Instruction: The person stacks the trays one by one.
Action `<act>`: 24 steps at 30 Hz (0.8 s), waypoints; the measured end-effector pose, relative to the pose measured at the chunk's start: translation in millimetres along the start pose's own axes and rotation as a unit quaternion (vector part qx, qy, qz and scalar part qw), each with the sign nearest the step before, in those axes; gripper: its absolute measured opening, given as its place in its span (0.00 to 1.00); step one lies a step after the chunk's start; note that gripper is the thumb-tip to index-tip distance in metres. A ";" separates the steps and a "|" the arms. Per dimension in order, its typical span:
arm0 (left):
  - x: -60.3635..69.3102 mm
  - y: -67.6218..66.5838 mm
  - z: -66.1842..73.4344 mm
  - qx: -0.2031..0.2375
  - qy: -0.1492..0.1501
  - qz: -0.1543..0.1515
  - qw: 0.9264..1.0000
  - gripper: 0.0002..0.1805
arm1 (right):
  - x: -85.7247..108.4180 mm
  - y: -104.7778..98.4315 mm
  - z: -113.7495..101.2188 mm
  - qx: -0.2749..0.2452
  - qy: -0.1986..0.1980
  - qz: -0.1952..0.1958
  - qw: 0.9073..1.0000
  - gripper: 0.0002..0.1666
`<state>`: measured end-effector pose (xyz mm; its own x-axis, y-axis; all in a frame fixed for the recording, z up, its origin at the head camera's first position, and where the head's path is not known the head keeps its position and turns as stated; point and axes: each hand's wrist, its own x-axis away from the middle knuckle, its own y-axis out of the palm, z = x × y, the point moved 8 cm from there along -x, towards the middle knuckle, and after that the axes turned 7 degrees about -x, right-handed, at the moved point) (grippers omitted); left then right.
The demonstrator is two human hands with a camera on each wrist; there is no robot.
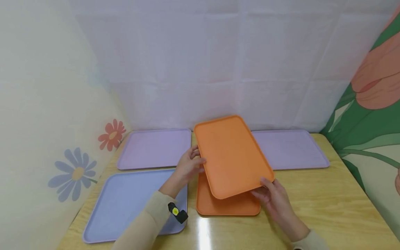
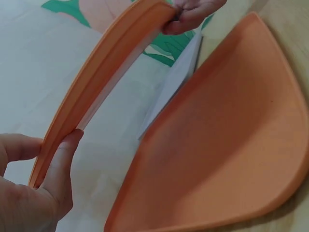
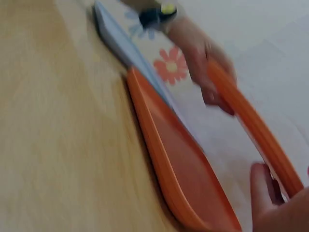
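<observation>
Fingers (image 1: 267, 183) of the right hand (image 1: 277, 203) pinch the near right corner of the raised orange tray (image 1: 234, 156), thumb on the upper face and the others beneath. Farther up the opposite side, the left hand (image 1: 186, 166) pinches the left long edge between thumb and fingers. So the tray hangs between the two hands, most of its length reaching beyond the right fingertips. Its long axis runs away from the person and slants, the far end pointing left and the near end right.

Below it, and apart from it, the lower orange tray (image 1: 226, 209) lies on the wooden table (image 1: 322, 201). Just left of that sits the blue tray (image 1: 131, 194), partly behind the left sleeve (image 1: 147, 218). Farther back, one lavender tray (image 1: 156, 147) lies on the left and another lavender tray (image 1: 292, 149) on the right, before the white cloth (image 1: 200, 62).
</observation>
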<state>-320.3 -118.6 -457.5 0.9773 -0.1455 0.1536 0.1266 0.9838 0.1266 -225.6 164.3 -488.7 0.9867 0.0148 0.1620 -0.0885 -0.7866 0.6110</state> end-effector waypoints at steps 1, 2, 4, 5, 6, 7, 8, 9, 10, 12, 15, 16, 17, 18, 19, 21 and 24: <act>1.0 -2.0 1.2 -0.005 -0.002 -0.004 1.000 0.41 | -2.5 -1.6 -3.2 0.004 0.005 -0.013 1.000 0.07; 2.2 -3.4 2.7 -0.012 -0.003 -0.010 1.000 0.41 | -5.7 -3.0 -7.5 0.015 0.010 -0.028 0.999 0.09; 4.8 -5.4 4.2 -0.028 -0.010 -0.025 0.999 0.41 | -13.2 -5.6 -17.8 0.044 0.020 -0.057 0.997 0.11; 6.0 -6.2 4.4 -0.034 -0.015 -0.031 0.999 0.41 | -16.9 -6.0 -22.7 0.066 0.030 -0.074 0.995 0.14; 7.4 -6.8 4.6 -0.040 -0.017 -0.037 0.998 0.41 | -20.6 -6.0 -27.4 0.087 0.039 -0.090 0.991 0.17; 8.6 -7.5 4.4 -0.044 -0.019 -0.043 0.998 0.41 | -24.3 -5.9 -31.6 0.109 0.051 -0.105 0.987 0.21; 9.6 -7.5 4.3 -0.047 -0.018 -0.053 0.997 0.41 | -27.8 -5.5 -35.7 0.130 0.060 -0.122 0.982 0.26; 10.8 -8.0 3.7 -0.051 -0.018 -0.059 0.997 0.41 | -31.2 -4.6 -39.3 0.145 0.069 -0.137 0.977 0.31; 11.3 -8.2 3.5 -0.052 -0.017 -0.066 0.996 0.41 | -34.7 -4.2 -43.0 0.156 0.077 -0.148 0.973 0.34; 12.2 -8.8 2.7 -0.054 -0.014 -0.078 0.995 0.41 | -41.5 -3.5 -49.6 0.176 0.086 -0.169 0.966 0.38; 13.3 -9.5 0.2 -0.059 -0.013 -0.097 0.993 0.41 | -49.9 -3.6 -56.2 0.191 0.093 -0.182 0.960 0.39; 13.9 -9.4 -0.4 -0.060 -0.014 -0.102 0.993 0.41 | -52.0 -4.1 -56.9 0.196 0.098 -0.182 0.959 0.39; 14.3 -9.2 -1.1 -0.064 -0.013 -0.108 0.992 0.42 | -53.9 -4.3 -56.6 0.202 0.102 -0.183 0.957 0.40; 14.8 -9.2 -1.8 -0.066 -0.014 -0.112 0.991 0.42 | -55.7 -4.4 -55.7 0.206 0.106 -0.183 0.955 0.40; 15.4 -9.2 -2.3 -0.069 -0.015 -0.114 0.991 0.42 | -57.3 -4.4 -54.2 0.209 0.111 -0.182 0.954 0.40; 16.4 -8.7 -2.9 -0.074 -0.016 -0.118 0.990 0.42 | -60.2 -3.2 -50.4 0.214 0.118 -0.182 0.952 0.39; 16.7 -7.6 -4.2 -0.077 -0.018 -0.124 0.989 0.43 | -64.2 -0.7 -45.1 0.221 0.123 -0.183 0.950 0.40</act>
<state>-304.2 -128.1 -460.0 0.9066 -0.3849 0.1727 0.3886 0.9213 0.0135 -295.1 191.8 -464.6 0.8740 0.4379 0.2104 0.3735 -0.8826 0.2856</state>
